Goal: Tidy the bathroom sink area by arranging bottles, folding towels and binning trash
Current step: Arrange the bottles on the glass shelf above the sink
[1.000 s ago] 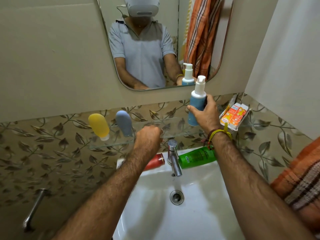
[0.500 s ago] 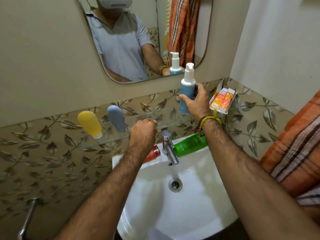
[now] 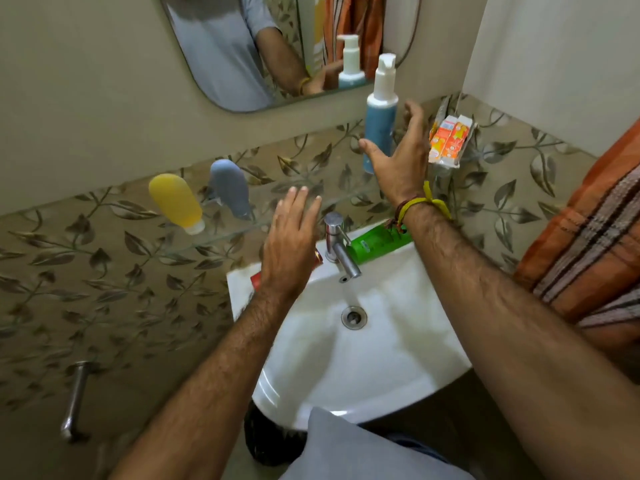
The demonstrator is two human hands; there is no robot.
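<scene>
A blue pump bottle point(image 3: 380, 112) with a white top stands upright on the glass shelf point(image 3: 221, 233). My right hand point(image 3: 401, 157) is open just beside it, fingers spread, not gripping it. My left hand point(image 3: 289, 244) is open and flat above the sink's back rim, covering most of a red bottle point(image 3: 255, 280) that lies there. A green bottle point(image 3: 379, 241) lies on its side right of the tap point(image 3: 337, 244). A yellow bottle point(image 3: 176, 201) and a grey-blue bottle point(image 3: 230, 187) stand cap-down on the shelf at left.
The white sink point(image 3: 381, 358) is below my arms. An orange and white packet point(image 3: 450, 140) sits at the shelf's right end. An orange striped towel point(image 3: 588, 237) hangs at right. A mirror point(image 3: 242, 64) is above, a metal pipe point(image 3: 74, 400) at lower left, a dark bin point(image 3: 266, 441) under the sink.
My right hand has let go of the blue pump bottle, which now stands on the shelf. My left hand has opened from a fist. The camera has tilted down.
</scene>
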